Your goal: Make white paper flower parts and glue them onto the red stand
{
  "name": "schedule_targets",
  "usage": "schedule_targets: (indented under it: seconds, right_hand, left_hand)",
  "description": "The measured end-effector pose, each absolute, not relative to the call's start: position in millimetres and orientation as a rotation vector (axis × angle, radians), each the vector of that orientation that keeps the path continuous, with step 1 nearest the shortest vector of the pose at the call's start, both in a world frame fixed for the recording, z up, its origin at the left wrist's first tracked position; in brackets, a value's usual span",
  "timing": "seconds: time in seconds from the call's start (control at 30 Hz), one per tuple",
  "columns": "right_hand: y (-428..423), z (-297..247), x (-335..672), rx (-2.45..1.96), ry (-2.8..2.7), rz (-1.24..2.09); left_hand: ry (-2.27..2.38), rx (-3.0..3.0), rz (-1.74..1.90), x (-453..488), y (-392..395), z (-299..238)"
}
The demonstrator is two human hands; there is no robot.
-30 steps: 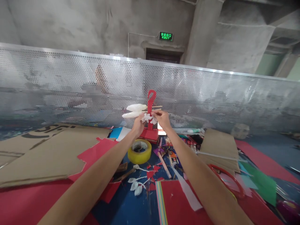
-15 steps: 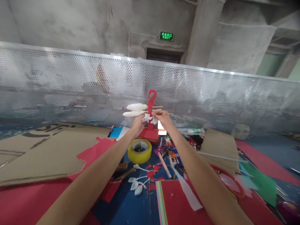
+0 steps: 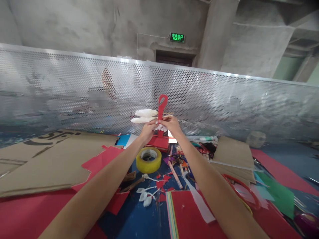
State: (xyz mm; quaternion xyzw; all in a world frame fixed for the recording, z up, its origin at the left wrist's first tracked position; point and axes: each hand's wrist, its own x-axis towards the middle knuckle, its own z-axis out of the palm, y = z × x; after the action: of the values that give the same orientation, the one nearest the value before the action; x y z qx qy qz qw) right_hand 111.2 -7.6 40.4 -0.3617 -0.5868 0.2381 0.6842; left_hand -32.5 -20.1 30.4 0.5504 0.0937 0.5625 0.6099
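A red upright piece (image 3: 161,105) with a looped top stands on a red base (image 3: 159,142). Crumpled white paper (image 3: 162,128) lies around its lower part. My left hand (image 3: 148,128) is closed at the left of the upright, its fingertips pinching the white paper. From the other side my right hand (image 3: 172,125) pinches at the same paper, with its fingertips against the red piece. Two white petal-like shapes (image 3: 145,113) jut out leftward, and thin sticks (image 3: 168,113) show to the right. My fingers partly hide the paper.
A yellow tape roll (image 3: 149,160) stands nearer me, with small white buds (image 3: 145,196) before it. Cardboard (image 3: 59,162) covers the left; a red paper stack (image 3: 189,212) and red-handled scissors (image 3: 245,191) lie right. Behind is a perforated metal panel (image 3: 211,99).
Both hands have closed in slightly on the upright, their fingertips nearer each other. The looped top has shifted a little to the right.
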Motion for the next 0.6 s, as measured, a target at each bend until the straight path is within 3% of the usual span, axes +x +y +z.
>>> schedule_targets:
  seconds: [0.6]
  right_hand:
    - [-14, 41, 110, -0.772, -1.415, 0.580]
  left_hand:
    - [0.291, 1.078, 1.338, -32, -7, 25]
